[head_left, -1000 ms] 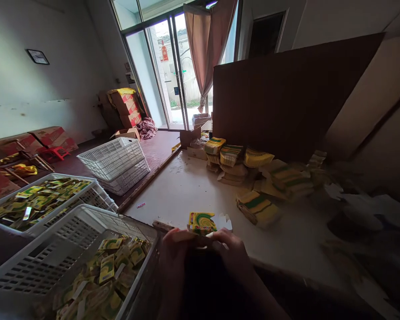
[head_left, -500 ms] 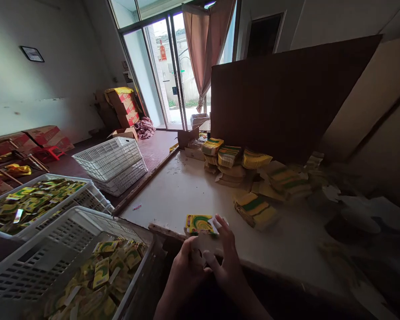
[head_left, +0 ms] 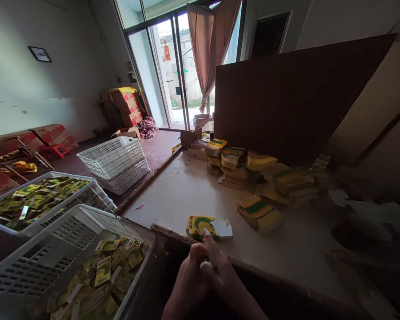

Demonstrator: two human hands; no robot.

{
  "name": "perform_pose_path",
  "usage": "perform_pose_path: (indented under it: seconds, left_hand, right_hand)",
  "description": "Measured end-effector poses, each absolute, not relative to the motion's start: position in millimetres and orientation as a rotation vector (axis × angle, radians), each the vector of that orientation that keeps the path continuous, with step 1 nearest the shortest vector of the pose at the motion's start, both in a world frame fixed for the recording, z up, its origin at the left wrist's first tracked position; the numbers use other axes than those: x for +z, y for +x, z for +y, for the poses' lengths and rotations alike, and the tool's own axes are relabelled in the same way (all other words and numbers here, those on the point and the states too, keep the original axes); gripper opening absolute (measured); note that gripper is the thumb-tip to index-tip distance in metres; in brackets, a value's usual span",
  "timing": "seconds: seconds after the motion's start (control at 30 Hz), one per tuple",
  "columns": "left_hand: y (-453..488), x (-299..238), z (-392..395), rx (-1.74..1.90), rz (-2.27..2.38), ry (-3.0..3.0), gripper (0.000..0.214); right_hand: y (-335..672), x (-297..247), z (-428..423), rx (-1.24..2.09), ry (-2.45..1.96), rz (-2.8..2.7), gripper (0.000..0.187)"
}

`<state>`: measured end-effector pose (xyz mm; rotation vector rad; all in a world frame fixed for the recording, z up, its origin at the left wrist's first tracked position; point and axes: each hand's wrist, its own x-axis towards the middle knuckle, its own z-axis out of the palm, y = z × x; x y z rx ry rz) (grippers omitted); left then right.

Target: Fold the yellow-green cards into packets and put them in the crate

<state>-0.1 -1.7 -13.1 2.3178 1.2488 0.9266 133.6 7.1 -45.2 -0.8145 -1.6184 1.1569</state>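
My left hand and my right hand are pressed together at the table's near edge. Their fingers are closed against each other, and whatever lies between them is hidden. Whitish coverings show on some of my right hand's fingertips. Just beyond the hands, a small yellow and green carton lies on the table, its white end flap sticking out to the right. My right index finger points over the carton's near edge; I cannot tell if it touches. Farther right rests a bundle of flat yellow and green cartons.
More carton bundles are stacked at the back of the white table, before a tall brown board. At the left, a white crate and another crate hold many small cartons. Stacked crates stand behind on the floor.
My hands have drawn together, and my right hand's spread fingers have folded in. The greyish thing seen between them is now hidden. The carton's white flap has come into plain view.
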Motion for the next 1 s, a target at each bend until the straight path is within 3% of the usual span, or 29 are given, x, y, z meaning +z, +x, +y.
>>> perform_pose_path:
  seconds: [0.1,0.2,0.3,0.43,0.57,0.67,0.8,0.9,0.97,1.0]
  left_hand:
    - [-8.9,-25.3,0.6,0.989,1.332,2.361,0.058]
    - [-13.5,-29.9,3.9,0.961,1.445,2.317,0.069]
    - [-10.8,-21.3,5.8,0.964,1.494,2.301,0.058]
    - [-5.9,-1.5,5.5,0.968,1.516,2.26,0.044]
    - [-7.6,9.5,4.3,0.865,1.482,2.202,0.039]
    - [-9.0,9.6,3.6,0.839,1.432,2.224,0.04]
    - [-10.1,2.2,3.4,0.894,1.455,2.238,0.044]
    - [-13.7,-2.0,4.5,0.972,1.434,2.051,0.045]
    - [-19.0,1.3,6.4,1.278,1.421,1.741,0.05]
    - [-22.4,5.6,7.8,1.51,1.388,1.509,0.056]
  right_hand:
    - [131.5,-36.5,0.9,1.042,-0.801,-1.828,0.063]
    - [135.4,-36.0,5.6,0.96,-0.805,-1.754,0.053]
    - [145.6,-40.6,15.0,0.848,-0.809,-1.642,0.049]
    - [158.9,-36.5,17.2,1.014,-0.935,-1.83,0.063]
    - [173.2,-21.7,13.1,1.099,-0.911,-1.888,0.031]
    - [182.1,-11.0,14.0,1.134,-0.807,-1.879,0.022]
    - [174.4,-10.1,16.5,1.171,-0.845,-1.722,0.025]
    - [159.8,-21.0,19.9,1.227,-0.77,-1.578,0.062]
    - [152.0,-30.2,26.3,1.233,-0.769,-1.52,0.084]
    - [149.1,-34.8,31.0,1.185,-0.842,-1.539,0.085]
